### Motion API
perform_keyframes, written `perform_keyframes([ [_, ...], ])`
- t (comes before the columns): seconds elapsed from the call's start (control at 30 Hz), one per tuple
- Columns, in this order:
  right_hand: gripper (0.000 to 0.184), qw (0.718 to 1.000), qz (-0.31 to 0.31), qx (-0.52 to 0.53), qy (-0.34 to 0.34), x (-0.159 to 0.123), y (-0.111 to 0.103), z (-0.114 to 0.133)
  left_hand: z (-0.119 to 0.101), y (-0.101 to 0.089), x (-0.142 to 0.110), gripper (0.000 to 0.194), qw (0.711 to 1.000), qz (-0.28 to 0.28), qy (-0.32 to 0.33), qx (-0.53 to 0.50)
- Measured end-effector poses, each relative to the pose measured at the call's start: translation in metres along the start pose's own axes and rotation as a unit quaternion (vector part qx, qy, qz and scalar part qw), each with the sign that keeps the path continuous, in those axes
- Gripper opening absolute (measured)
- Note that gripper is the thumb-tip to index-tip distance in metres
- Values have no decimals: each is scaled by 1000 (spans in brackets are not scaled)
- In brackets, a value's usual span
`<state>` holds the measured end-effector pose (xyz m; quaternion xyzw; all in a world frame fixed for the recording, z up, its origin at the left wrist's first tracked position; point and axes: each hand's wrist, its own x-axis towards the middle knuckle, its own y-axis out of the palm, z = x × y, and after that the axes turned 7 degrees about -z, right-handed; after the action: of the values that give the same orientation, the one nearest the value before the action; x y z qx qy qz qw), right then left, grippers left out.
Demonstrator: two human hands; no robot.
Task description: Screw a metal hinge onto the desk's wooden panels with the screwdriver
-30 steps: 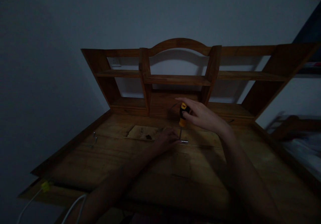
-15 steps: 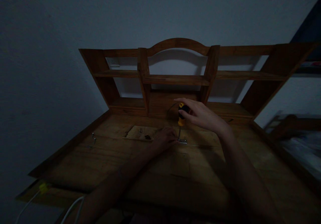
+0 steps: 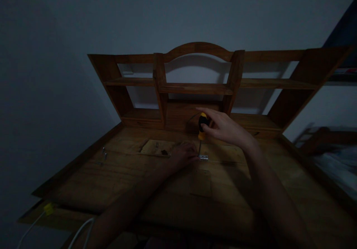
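Note:
My right hand [image 3: 220, 126] grips a yellow and black screwdriver [image 3: 203, 121] by its handle, palm down, index finger stretched out past the top. The screwdriver's shaft points down almost upright, with its tip at the left end of a small silver metal hinge [image 3: 204, 157]. That hinge lies on the wooden desktop [image 3: 167, 185]. My left hand [image 3: 184, 154] rests low on the wood, its fingertips closed at the hinge's left end beside the screwdriver tip. Whatever screw is under the tip is too small and dark to make out.
Several screws [image 3: 105, 155] stand and lie on the desktop at the left. A wooden shelf unit [image 3: 195, 89] rises along the back. A recessed panel [image 3: 156, 147] lies left of my hands. A white cable [image 3: 30, 228] with a yellow end is at the lower left.
My right hand has turned slightly with the screwdriver, whose handle is a little more upright. My left hand stays at the hinge with hardly any shift.

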<state>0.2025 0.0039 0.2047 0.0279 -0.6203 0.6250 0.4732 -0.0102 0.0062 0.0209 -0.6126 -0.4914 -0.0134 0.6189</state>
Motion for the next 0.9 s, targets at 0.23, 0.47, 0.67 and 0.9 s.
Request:
perform_keyframes([
  [0.23,46,996,0,-79,31,1,-2,10,-3,-3,2,22,1000,19,-1,-6],
  [0.47,49,999,13,-34,1,-2,-4,16,-2,-1,-1,22,1000,20,-8,-5],
  [0.67,56,998,4,-69,10,-2,-1,17,-1,-1,1,21,1000,12,-3,-20],
  [0.9,45,997,0,-81,-2,-2,1,12,1,2,0,21,1000,15,-2,-13],
])
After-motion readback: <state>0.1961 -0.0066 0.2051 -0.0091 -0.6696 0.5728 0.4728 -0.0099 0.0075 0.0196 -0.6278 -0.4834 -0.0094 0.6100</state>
